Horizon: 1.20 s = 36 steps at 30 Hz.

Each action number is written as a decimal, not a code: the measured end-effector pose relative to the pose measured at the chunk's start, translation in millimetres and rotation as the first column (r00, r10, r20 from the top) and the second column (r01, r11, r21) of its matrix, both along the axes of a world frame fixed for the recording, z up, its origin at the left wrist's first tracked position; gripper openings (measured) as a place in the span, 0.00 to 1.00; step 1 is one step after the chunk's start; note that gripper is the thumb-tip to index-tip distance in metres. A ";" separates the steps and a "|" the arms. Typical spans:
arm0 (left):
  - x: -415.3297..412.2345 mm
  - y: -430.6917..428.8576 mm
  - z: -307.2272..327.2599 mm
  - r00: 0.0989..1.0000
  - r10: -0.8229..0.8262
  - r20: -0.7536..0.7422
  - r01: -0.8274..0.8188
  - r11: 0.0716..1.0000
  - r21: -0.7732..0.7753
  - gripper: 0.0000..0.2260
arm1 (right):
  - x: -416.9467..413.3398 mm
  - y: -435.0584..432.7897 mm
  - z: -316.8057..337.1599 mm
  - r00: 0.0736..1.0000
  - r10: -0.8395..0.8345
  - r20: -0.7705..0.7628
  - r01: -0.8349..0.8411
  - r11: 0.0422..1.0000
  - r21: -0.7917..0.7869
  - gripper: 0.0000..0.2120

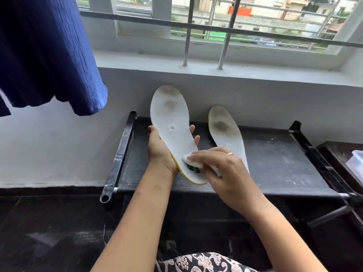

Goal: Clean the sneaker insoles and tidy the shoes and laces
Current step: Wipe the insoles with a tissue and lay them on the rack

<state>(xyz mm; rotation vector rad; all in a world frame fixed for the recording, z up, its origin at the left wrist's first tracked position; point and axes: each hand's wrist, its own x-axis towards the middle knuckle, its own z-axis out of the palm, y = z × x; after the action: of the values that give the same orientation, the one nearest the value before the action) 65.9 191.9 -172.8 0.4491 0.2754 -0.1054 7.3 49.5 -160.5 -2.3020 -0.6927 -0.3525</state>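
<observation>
White insole (172, 122) gripped by left hand (159, 148); right hand (225, 169), clutching wipe (188, 160), partly hides second insole (225, 132) on rack (275, 163).

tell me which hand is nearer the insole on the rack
Right. The right hand, wiping the held insole with a white pad, sits in front of the lying insole; the left hand is farther left.
</observation>
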 end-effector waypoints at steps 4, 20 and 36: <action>1.3 6.1 -1.4 0.998 0.049 -0.033 -0.051 0.997 -0.059 0.32 | -3.4 -2.0 -3.9 0.988 0.116 -0.103 -0.123 0.990 -0.072 0.18; 1.5 5.4 2.9 0.997 0.067 -0.033 -0.067 0.998 0.012 0.33 | -6.2 -6.0 13.4 0.928 0.150 -0.341 0.022 0.891 0.453 0.04; 3.1 9.2 -1.8 0.998 -0.015 -0.069 0.028 0.981 0.191 0.32 | -6.9 -8.7 23.1 0.788 0.307 -0.533 0.036 0.842 0.539 0.12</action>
<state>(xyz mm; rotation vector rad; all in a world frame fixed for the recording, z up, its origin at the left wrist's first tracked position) 69.0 201.2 -174.6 0.6413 0.3487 -0.1155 0.4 40.8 -137.4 -1.6647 -0.3669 0.2533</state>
